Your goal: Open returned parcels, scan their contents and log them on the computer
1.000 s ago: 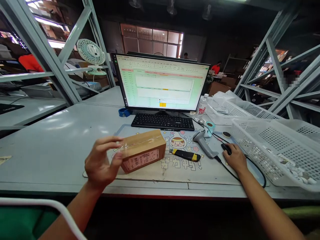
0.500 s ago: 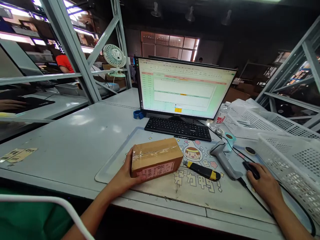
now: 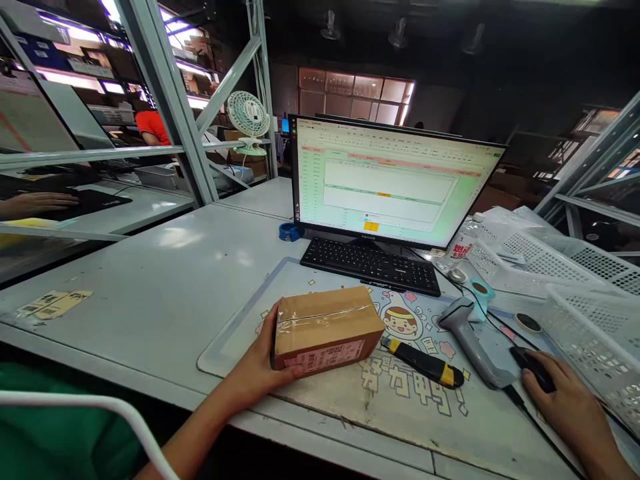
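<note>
Closest to the head camera, the person's left hand around the near corner of a brown cardboard parcel, the thumb side against its left end and the fingers curled closed along its front face, so a light grip and not an open hand. Parcel lying flat on a printed desk mat, in touch with those fingers, with clear packing tape already across the top and a barcode label already on the front face; no open flap to see (the label text too small for reading). Just right of the parcel, a yellow-and-black utility knife, apart from both hands. Further right, the right hand with its fingers closed over a black computer mouse, just beside a grey barcode scanner resting on the mat. Beyond these, a black keyboard and a monitor with a green-and-pink table on screen, both on the tabletop, then white plastic baskets at the right edge and a small desk fan far behind.
</note>
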A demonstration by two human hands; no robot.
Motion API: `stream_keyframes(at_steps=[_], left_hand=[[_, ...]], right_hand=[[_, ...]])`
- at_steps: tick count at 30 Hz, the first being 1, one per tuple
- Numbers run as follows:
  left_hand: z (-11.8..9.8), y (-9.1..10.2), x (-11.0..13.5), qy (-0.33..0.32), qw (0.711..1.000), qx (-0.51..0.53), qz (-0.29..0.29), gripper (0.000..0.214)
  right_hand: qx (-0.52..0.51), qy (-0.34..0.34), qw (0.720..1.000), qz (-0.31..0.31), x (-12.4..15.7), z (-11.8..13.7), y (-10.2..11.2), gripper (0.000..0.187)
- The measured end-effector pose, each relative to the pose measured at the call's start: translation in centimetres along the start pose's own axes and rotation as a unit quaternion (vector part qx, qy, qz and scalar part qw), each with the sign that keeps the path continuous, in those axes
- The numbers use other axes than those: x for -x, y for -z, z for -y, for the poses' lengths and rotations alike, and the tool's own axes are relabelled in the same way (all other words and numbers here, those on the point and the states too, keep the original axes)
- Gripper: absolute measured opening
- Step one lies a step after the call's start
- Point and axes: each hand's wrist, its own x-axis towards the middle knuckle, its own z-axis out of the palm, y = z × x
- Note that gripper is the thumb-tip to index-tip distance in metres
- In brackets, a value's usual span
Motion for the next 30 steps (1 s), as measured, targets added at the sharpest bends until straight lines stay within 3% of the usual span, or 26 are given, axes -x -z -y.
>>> stream_keyframes(at_steps=[12, 19, 30], left_hand=[[0.5, 0.1, -0.1, 0.011, 1.000, -0.008, 0.015, 0.145], [0.6, 0.1, -0.2, 0.006, 1.000, -0.011, -0.004, 0.140], [1.5, 0.1, -0.4, -0.015, 0.999, -0.020, -0.027, 0.138]], right_hand=[[-0.012, 0.018, 1.000, -0.014, -0.2, -0.7, -0.8, 0.059], [-0.004, 0.012, 1.000, 0.006, -0.4, -0.8, -0.7, 0.058], [-0.009, 0.022, 1.000, -0.016, -0.8, -1.5, -1.6, 0.058]])
